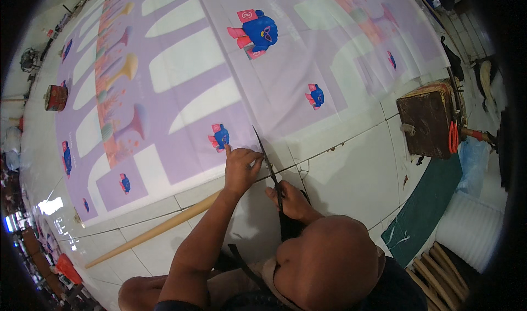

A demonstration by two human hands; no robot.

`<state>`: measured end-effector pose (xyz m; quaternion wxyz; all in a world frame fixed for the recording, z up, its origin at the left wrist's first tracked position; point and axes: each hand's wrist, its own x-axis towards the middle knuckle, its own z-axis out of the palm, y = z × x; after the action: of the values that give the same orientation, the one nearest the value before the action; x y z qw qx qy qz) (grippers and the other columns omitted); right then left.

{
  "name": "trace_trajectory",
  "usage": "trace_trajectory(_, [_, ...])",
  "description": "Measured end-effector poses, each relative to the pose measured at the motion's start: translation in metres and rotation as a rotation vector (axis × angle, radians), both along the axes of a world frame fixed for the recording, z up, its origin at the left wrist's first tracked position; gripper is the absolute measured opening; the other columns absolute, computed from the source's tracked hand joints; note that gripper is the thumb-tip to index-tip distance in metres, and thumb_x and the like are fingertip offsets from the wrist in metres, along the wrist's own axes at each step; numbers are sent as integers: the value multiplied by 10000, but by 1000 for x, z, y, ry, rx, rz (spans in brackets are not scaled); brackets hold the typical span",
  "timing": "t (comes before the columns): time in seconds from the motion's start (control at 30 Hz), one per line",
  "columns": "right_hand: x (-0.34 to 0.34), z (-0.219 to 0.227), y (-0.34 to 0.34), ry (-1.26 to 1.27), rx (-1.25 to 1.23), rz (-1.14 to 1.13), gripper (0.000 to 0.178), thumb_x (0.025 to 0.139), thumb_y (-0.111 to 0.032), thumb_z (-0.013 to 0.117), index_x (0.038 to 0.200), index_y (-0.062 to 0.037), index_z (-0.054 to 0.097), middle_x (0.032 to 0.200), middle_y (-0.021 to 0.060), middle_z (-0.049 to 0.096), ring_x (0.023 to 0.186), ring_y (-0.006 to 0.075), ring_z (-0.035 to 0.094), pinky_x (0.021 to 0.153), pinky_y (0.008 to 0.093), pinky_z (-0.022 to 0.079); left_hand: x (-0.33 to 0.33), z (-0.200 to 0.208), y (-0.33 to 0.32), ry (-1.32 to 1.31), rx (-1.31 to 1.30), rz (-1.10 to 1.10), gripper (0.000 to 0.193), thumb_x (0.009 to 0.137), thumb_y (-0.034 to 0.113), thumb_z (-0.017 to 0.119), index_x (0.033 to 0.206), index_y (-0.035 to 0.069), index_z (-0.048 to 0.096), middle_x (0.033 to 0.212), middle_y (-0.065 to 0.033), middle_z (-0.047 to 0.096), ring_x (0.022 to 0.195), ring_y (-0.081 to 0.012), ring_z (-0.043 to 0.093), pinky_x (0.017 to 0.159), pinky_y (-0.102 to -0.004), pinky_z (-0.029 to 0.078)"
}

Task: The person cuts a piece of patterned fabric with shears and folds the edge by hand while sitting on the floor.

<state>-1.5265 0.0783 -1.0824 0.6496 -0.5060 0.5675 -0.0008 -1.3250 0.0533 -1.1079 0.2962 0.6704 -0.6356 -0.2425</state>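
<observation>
Some of scissors point(272, 172) hidden in your clasped right hand point(291, 201); left hand point(241, 169) curled at edge of printed sheet point(214, 85), pinch unclear.

The printed sheet point(219, 64) is lilac, with white arch-like shapes, coral bands and blue-and-pink figures. The scissors point(270, 165) look black, the floor tiles point(351, 171) are white, and the cloth point(428, 209) is dark green.

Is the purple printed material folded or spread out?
Spread out: the purple printed material lies across the tiled floor, its pattern facing up.
</observation>
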Motion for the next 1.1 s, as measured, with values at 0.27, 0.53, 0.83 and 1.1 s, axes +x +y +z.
trace_trajectory(0.27, [1,-12,4,5,-61,-14,571,919,-568,663,895,-1,598,799,159,637,773,284,619,749,422,484,3,3,2,27,12,-20,146,796,75,736,935,117,739,936,-45,695,1007,-268,625,1170,-638,189])
trace_trajectory(0.53, [6,-11,-9,-4,-113,4,565,916,-547,677,905,12,598,830,181,657,800,293,641,754,434,488,0,5,-1,-4,-45,-9,74,816,87,723,884,111,739,875,-42,696,931,-254,647,1116,-653,270])
trace_trajectory(0.83, [19,-22,-14,-51,-357,-37,486,940,-483,685,831,-26,563,643,26,553,572,133,547,540,321,437,4,0,1,10,-35,-30,89,819,73,700,902,96,724,889,-63,677,949,-272,649,1115,-651,270])
trace_trajectory(1.1, [19,-18,-21,-135,-190,-92,445,958,-431,682,807,-39,536,614,11,521,484,111,515,458,285,418,7,1,5,-6,-1,-78,398,764,102,717,1153,80,636,1138,-123,602,1123,-304,584,1134,-686,206])
